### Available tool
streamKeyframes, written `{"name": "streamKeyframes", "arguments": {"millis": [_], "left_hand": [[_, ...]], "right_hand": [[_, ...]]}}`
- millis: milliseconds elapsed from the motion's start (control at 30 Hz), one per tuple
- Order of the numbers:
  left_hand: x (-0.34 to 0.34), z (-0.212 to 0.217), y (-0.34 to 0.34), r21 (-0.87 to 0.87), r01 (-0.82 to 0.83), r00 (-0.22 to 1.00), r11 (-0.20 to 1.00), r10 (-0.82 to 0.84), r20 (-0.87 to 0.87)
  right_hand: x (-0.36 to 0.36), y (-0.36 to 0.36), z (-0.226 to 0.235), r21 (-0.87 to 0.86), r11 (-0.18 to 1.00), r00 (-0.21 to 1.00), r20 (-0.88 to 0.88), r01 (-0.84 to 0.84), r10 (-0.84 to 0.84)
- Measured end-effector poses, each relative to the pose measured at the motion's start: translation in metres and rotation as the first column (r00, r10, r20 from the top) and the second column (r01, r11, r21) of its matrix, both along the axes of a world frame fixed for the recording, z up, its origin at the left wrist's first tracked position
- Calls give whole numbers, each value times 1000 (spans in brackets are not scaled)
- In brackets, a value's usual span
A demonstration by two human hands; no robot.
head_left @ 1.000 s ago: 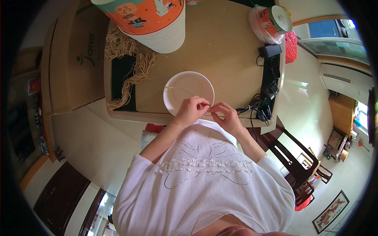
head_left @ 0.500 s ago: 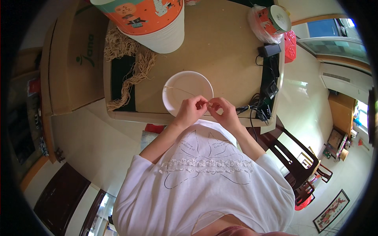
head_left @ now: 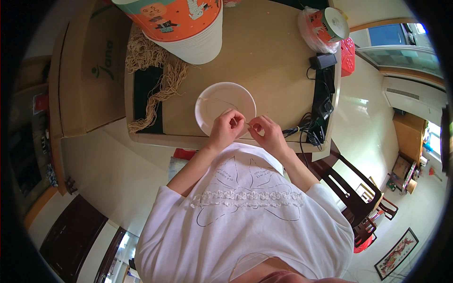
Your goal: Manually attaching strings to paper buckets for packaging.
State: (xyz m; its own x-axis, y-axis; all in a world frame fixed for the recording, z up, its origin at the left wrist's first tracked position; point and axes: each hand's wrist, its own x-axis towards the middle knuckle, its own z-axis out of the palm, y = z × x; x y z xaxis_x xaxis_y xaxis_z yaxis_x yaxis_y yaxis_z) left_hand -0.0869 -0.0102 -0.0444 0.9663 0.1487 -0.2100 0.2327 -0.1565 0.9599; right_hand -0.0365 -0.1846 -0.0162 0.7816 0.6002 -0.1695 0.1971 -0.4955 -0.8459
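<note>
My left hand (head_left: 226, 130) and my right hand (head_left: 268, 134) are close together at the table's near edge, both closed in a pinch. Between their fingertips runs a thin tan string (head_left: 218, 99), and its length trails back over a white round tub (head_left: 200, 115). Part of the tub's near rim is behind my left hand. A small pale bit shows at my right fingertips, too small to make out.
Stacked white paper buckets (head_left: 198, 47), the outer one orange-printed, stand at the back left beside bundles of tan string (head_left: 167, 82). A cardboard box (head_left: 89, 75) flanks the table. Black cables (head_left: 309, 129), an adapter (head_left: 323, 60) and an orange-printed cup (head_left: 332, 23) line the right side.
My hands have moved slightly apart, opening a small gap with string across it. The string over the tub has shifted and hangs in a looser curve.
</note>
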Motion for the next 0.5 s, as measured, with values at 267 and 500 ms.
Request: {"name": "streamKeyframes", "arguments": {"millis": [267,500], "left_hand": [[1,5,-2,-36,30,999,999,-29,14],[0,-4,1,-76,96,995,992,-96,-3]], "right_hand": [[3,7,-8,-6,999,996,83,42,-42],[4,8,-1,-80,996,998,56,30,-26]]}}
